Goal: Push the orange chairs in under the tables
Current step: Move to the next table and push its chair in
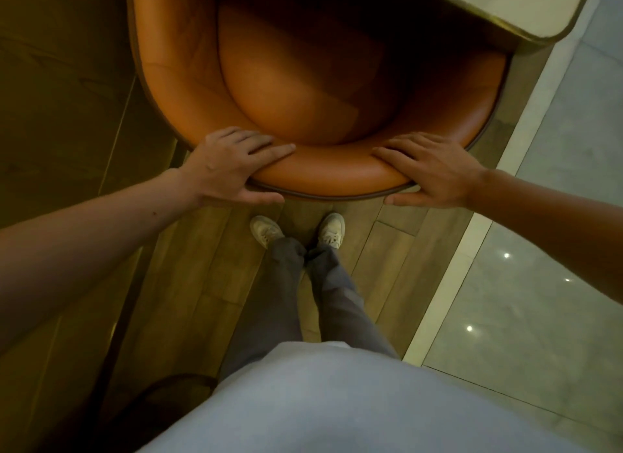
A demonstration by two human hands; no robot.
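table corner (505, 0) hangs over the front of the orange chair (323, 91), so the seat's partly tucked under it at the top of your view. wood floor (188, 284) under you, pale marble floor (539, 284) off to your right, white sneakers (332, 230) just behind the chair back. both your arms reach forward. left hand (232, 164) and right hand (428, 169) each grip the padded backrest rim, fingers over the top, thumb on the outer back.
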